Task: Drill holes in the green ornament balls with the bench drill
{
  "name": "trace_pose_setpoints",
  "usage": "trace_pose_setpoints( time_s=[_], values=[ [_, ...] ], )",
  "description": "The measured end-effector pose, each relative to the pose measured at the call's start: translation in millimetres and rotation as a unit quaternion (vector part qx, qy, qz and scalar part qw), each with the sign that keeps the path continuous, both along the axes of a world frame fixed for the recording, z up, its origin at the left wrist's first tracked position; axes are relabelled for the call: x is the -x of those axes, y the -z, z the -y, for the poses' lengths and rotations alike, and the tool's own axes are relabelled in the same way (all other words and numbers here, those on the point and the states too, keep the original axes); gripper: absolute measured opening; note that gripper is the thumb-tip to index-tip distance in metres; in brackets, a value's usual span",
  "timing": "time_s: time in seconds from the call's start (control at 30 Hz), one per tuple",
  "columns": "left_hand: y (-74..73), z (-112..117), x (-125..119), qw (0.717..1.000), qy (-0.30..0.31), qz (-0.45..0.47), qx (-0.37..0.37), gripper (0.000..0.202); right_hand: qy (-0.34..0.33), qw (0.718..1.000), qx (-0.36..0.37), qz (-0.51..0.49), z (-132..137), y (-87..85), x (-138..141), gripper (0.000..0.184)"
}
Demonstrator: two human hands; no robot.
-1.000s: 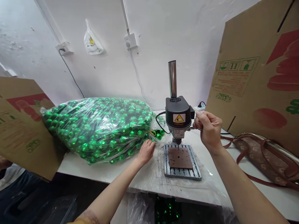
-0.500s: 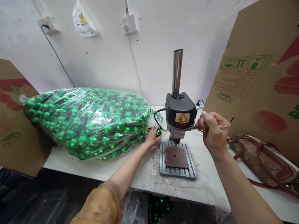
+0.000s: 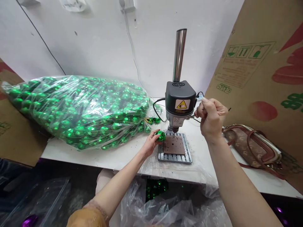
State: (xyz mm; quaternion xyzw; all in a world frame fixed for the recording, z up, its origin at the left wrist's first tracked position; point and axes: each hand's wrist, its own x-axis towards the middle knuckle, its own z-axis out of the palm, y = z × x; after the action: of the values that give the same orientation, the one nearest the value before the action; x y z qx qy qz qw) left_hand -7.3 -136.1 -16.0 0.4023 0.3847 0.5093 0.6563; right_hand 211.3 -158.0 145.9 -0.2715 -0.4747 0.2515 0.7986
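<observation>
My left hand [image 3: 151, 143] grips a shiny green mirror ball [image 3: 161, 136] between thumb and fingers, at the left edge of the drill press base [image 3: 176, 159]. Closed in a fist, my right hand [image 3: 211, 119] is on the feed handle of the small bench drill press [image 3: 180, 97]; most of the handle is hidden by the fingers. The thin drill bit [image 3: 174, 135] points down above a brown square board [image 3: 174, 148], which has a dark hole and scattered shavings on it.
A large clear bag of green mirror balls [image 3: 82, 110] lies left on the white table [image 3: 94, 159]. At right are a patterned handbag [image 3: 251, 146] and a tall cardboard sheet [image 3: 255, 72]. Crumpled clear plastic [image 3: 151, 208] hangs below the table's front edge.
My left hand has brought the green mirror ball from beside the bag's mouth to the drill press base. The right hand stays at the handle. The camera view has tilted down.
</observation>
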Motion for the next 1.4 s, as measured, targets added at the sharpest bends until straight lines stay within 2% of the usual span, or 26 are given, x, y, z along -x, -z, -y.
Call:
trace_pose_setpoints(
  time_s=[0.27,0.4,0.6,0.73,0.9,1.0,1.17,1.4],
  values=[
    [7.7,-2.8,-23.2,0.999,0.025,-0.047,-0.011,0.064,0.001,1.000,-0.013,0.006,-1.7,-0.6,-1.0,0.053],
    [14.5,-7.5,-25.4,0.995,0.020,-0.082,-0.051,0.067,0.013,0.999,-0.024,0.021,-2.1,-0.3,-0.8,0.054],
    [22.6,-14.1,-29.1,0.984,0.057,-0.119,-0.121,0.068,0.023,0.999,-0.034,0.032,-2.7,-0.9,-0.7,0.054],
    [25.3,-17.6,-30.0,0.977,0.070,-0.158,-0.126,0.073,0.029,0.999,-0.029,0.036,-2.5,-1.7,-0.4,0.056],
    [25.0,-18.2,-30.5,0.969,0.067,-0.185,-0.147,0.066,0.023,0.999,-0.035,0.029,-1.1,-2.3,0.0,0.058],
    [23.3,-15.7,-33.3,0.960,0.055,-0.210,-0.177,0.061,0.024,0.999,-0.036,0.026,-1.0,-2.3,0.0,0.058],
    [25.7,-7.3,-41.5,0.928,0.043,-0.265,-0.259,0.053,0.015,0.999,-0.042,0.025,-1.7,-2.4,-0.4,0.059],
    [38.2,0.2,-49.5,0.959,0.060,-0.205,-0.189,0.060,0.013,0.999,-0.035,0.024,-0.2,-2.0,-1.3,0.057]
  ],
)
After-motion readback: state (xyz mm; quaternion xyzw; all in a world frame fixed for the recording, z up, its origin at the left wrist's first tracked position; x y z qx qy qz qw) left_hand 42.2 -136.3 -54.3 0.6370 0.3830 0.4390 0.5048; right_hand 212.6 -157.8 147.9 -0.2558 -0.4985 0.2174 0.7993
